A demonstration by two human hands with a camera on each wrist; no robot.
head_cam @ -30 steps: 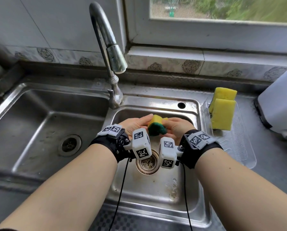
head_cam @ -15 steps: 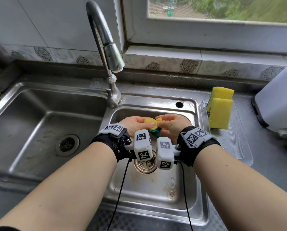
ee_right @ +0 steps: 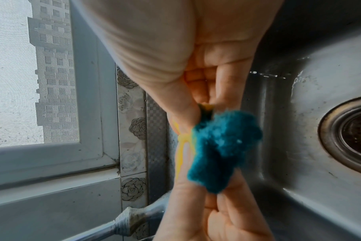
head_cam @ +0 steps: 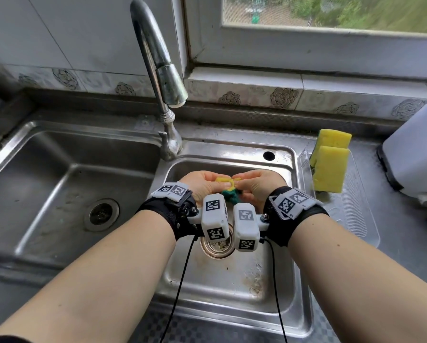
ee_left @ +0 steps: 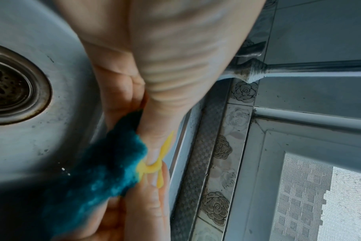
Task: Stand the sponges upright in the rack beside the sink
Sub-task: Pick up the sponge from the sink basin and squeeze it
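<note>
Both hands are squeezing one sponge point(head_cam: 228, 191) over the small sink point(head_cam: 232, 280). The left hand point(head_cam: 202, 185) and the right hand point(head_cam: 259, 185) each have thumb and fingers curled tight on an end of it, and it is squashed small and twisted between them. The green scrubby side bulges out below the fingers. A thin bit of yellow peeks out above the thumbs.

Right under the fingers is the drain point(head_cam: 217, 245) with its open strainer. A wet, twisted sponge wants to spring back, so if one hand lets go first it could pop out and drop into the dirty sink. Then it would need another rinse.

I think a few water drops hang near the green part, but the wrist views are blurry there. If it is not wrung out, it will drip on the counter on the way over.

To the right of the fingers and farther back is the clear rack point(head_cam: 356, 219). Two yellow sponges point(head_cam: 330, 167) already stand in it, one close behind the other. They look soft and light. A bump from the new sponge or a knuckle could tip them over. A floppy, wet sponge may also slump instead of standing up.
</note>
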